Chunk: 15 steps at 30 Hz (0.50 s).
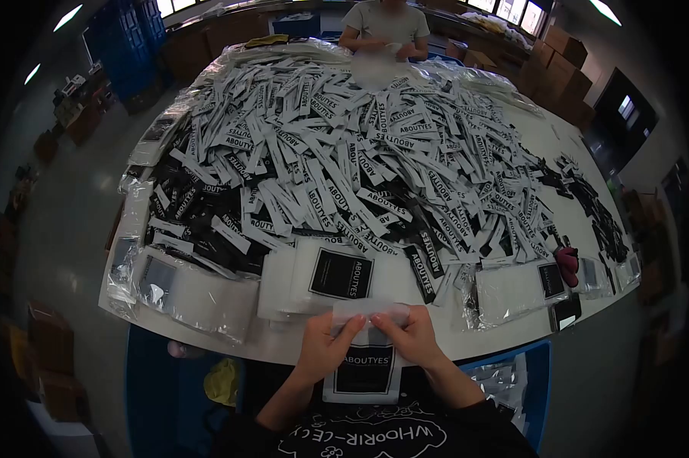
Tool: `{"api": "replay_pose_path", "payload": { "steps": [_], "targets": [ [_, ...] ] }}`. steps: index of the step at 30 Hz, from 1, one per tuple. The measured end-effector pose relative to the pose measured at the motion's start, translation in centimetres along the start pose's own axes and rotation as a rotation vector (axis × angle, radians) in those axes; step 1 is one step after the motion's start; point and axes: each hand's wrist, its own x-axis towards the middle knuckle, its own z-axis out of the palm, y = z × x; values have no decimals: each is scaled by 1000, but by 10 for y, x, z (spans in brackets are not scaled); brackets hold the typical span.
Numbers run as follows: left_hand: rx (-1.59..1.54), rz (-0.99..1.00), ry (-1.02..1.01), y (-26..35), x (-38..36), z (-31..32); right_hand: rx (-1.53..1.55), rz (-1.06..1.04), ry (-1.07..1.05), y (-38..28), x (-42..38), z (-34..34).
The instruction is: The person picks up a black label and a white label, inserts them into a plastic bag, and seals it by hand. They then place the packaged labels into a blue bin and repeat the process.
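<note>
Between my two hands is a white plastic packaging bag with a black printed panel reading ABOUTYES, hanging down in front of my shirt. My left hand pinches its upper edge on the left, thumb on top. On the right, my right hand grips the same edge, its thumb close to the other thumb. Just beyond my hands lies a stack of similar white bags, with a black ABOUTYES label facing up. A large heap of white and black ABOUTYES strips covers the table behind the stack.
Clear-wrapped bag packs lie at the table's front left, and another pack at front right beside a dark red object. Blue bins stand under the white table. Across it is a person; cardboard boxes rise behind.
</note>
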Motion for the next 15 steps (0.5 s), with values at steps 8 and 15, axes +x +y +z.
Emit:
{"api": "replay_pose_path", "payload": {
  "steps": [8, 15],
  "targets": [
    [126, -82, -122, -1, 3, -1, 110, 4, 160, 8, -4, -11],
    [189, -59, -167, -8, -6, 6, 114, 284, -119, 32, -54, -38]
  ]
}}
